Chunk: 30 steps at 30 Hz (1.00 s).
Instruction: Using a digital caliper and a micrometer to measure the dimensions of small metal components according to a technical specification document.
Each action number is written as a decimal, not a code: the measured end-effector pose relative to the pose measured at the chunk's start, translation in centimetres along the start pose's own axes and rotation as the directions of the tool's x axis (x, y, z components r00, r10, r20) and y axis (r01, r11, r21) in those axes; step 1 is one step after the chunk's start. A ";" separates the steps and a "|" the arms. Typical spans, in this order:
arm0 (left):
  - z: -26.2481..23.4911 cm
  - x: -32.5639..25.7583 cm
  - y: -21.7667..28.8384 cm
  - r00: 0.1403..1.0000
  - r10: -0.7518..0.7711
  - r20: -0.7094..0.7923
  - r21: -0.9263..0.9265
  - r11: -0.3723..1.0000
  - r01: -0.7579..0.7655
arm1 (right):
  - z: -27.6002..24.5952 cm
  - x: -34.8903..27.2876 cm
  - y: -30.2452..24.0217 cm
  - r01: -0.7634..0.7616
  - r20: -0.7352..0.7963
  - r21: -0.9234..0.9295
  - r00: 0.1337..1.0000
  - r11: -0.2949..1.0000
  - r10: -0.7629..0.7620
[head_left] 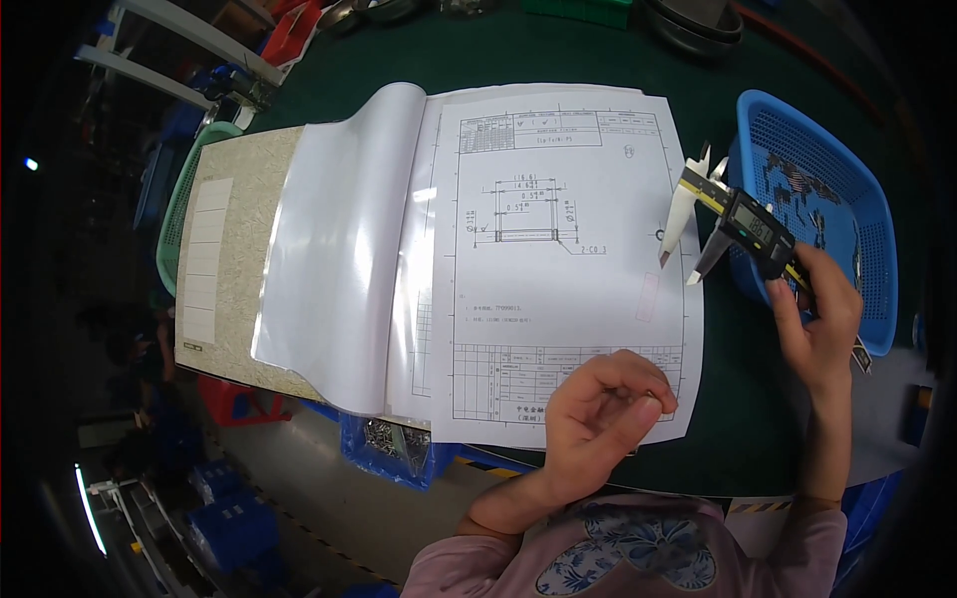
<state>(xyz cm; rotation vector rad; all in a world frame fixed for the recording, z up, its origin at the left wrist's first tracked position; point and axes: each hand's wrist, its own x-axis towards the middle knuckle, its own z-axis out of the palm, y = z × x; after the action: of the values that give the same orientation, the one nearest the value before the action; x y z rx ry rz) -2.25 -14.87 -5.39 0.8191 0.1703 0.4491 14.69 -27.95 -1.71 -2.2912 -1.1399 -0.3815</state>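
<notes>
My right hand (pixel 825 317) grips a digital caliper (pixel 738 214) by its slide end, thumb near the display. The caliper's jaws are spread, with nothing visible between them, and point over the right edge of the drawing sheet. Fingers curled and pinched, my left hand (pixel 610 417) is above the sheet's lower right corner. Whatever sits at its fingertips is too small to make out. Under both lies a printed technical drawing (pixel 528 289) of a slim pin-like part, in an opened binder.
At the right, a blue perforated basket (pixel 743 125) holds many small dark parts. The binder's clear sleeve (pixel 339 239) and patterned cover (pixel 239 259) spread left over a green basket (pixel 184 224). Dark bowls (pixel 698 35) stand at the back. A blue bag-lined bin (pixel 399 458) of metal parts sits below the table edge.
</notes>
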 end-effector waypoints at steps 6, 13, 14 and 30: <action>-0.1 0.0 -0.1 1.000 0.014 0.001 0.003 1.000 -0.014 | 0.1 0.0 0.1 0.005 0.002 0.007 1.000 1.000 -0.005; -0.2 0.0 -0.1 0.998 -0.036 -0.058 0.020 0.999 0.037 | -0.5 -0.1 0.2 0.116 -0.043 0.005 0.992 0.993 -0.115; -0.1 0.2 -0.1 0.998 -0.008 -0.065 0.014 1.000 0.009 | -0.9 -0.3 0.2 0.116 -0.043 0.002 0.992 0.993 -0.116; 1.5 -0.1 -0.5 0.982 0.022 -0.187 -0.094 0.995 -0.040 | -3.6 -1.0 -1.9 0.211 -0.104 0.076 0.974 0.974 -0.203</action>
<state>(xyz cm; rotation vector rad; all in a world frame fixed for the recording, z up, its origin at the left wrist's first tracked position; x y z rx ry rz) -1.69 -16.22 -4.77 0.6843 0.3065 0.5595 12.57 -29.81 1.40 -2.0629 -1.3247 -0.5056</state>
